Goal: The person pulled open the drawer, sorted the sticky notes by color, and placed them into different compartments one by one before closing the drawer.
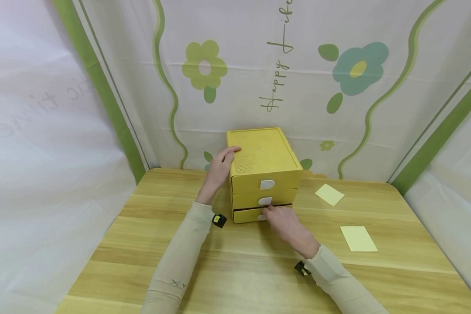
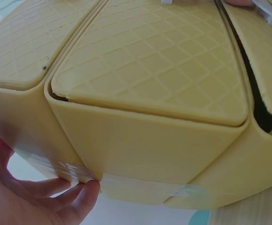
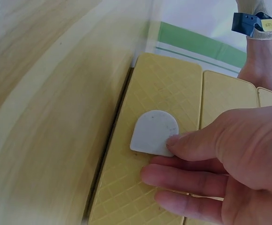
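A yellow three-drawer box [image 1: 264, 148] stands at the back of the table, its fronts facing me. My left hand [image 1: 219, 170] rests against its left side, fingertips reaching over the top edge in the head view. The bottom drawer [image 1: 245, 216] sits slightly out, with a dark gap above its front. At that drawer, my right hand [image 1: 285, 224] pinches the edge of the white pull tab [image 3: 153, 133] with thumb and fingers. The top tab [image 1: 267, 185] and middle tab [image 1: 264, 201] are untouched. Clear tape [image 2: 140, 183] runs along the box's side.
Two pale yellow paper notes lie right of the box: one farther back [image 1: 329, 194], the other nearer [image 1: 359, 238]. A printed white curtain [image 1: 235, 96] hangs right behind the box. The wooden table [image 1: 235, 270] extends toward me.
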Available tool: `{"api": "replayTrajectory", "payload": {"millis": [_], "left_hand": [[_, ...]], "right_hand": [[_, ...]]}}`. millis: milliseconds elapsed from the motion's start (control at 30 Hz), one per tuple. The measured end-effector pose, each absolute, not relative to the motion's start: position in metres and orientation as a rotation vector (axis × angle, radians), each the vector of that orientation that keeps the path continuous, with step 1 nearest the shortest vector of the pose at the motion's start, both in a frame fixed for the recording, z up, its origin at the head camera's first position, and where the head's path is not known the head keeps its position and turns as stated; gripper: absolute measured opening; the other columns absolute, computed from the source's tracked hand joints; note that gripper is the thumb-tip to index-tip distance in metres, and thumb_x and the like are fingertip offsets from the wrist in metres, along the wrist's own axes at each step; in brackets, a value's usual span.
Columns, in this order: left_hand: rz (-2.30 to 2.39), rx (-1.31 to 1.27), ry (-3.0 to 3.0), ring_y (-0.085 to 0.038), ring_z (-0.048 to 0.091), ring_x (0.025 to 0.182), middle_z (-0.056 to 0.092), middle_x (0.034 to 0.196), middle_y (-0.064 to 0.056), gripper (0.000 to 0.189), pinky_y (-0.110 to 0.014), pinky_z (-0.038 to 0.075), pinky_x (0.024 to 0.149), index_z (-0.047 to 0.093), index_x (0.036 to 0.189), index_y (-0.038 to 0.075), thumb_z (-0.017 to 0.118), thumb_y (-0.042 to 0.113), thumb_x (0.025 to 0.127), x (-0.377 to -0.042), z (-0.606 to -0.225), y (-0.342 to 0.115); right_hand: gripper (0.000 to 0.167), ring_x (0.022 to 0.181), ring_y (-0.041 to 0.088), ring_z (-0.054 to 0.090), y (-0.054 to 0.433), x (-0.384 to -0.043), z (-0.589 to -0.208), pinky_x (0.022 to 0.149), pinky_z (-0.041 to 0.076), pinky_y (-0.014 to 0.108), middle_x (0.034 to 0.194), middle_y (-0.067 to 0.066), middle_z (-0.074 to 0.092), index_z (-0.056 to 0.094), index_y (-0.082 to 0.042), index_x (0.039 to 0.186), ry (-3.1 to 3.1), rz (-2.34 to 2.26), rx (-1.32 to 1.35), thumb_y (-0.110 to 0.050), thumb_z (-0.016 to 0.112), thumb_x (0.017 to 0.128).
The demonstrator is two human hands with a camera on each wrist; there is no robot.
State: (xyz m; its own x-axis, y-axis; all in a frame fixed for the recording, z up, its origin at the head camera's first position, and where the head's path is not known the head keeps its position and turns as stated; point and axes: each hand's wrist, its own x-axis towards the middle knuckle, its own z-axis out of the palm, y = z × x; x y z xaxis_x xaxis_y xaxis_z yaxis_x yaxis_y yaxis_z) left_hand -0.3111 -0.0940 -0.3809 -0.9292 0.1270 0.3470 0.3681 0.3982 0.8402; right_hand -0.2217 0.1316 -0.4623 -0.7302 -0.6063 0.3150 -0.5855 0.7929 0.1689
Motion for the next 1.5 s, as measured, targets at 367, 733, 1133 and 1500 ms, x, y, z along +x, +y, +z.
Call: {"api": "replayTrajectory", "payload": {"millis": [367,733,1133,1500], "left_hand": [[-1.546,-0.439,-2.43,-0.025,0.047,0.081,0.056,0.142,0.003,0.043,-0.04,0.041,0.085,0.059,0.134,0.027,0.03,0.04,0.106,-0.309,-0.379,-0.095],[-1.539,-0.443,-2.432,-0.026,0.039,0.067,0.056,0.141,0.002,0.043,-0.039,0.04,0.075,0.059,0.135,0.029,0.029,0.042,0.106,-0.309,-0.378,-0.094],[-1.565,-0.431,-2.43,-0.024,0.048,0.085,0.055,0.142,0.003,0.043,-0.04,0.041,0.085,0.058,0.135,0.027,0.03,0.04,0.106,-0.308,-0.379,-0.095],[-1.554,-0.421,-2.447,-0.017,0.028,0.05,0.057,0.137,0.001,0.043,-0.038,0.037,0.062,0.058,0.135,0.029,0.029,0.04,0.106,-0.307,-0.379,-0.094]], "right_hand": [[0.019,0.055,0.013,0.054,0.132,-0.219,-0.459,0.043,0.04,0.03,0.068,-0.001,0.061,0.063,-0.013,0.076,-2.621,-0.107,0.967,0.006,0.066,0.079],[0.019,0.056,0.015,0.056,0.131,-0.212,-0.458,0.044,0.042,0.03,0.069,0.001,0.061,0.064,-0.01,0.078,-2.663,-0.094,0.972,0.008,0.067,0.079],[0.019,0.05,0.009,0.046,0.129,-0.196,-0.461,0.039,0.038,0.026,0.065,-0.002,0.058,0.062,-0.012,0.074,-2.554,-0.207,0.999,0.002,0.075,0.078],[0.02,0.048,0.005,0.036,0.128,-0.179,-0.453,0.037,0.035,0.023,0.061,-0.003,0.055,0.062,-0.012,0.068,-2.535,-0.29,1.028,0.001,0.076,0.074]]}}
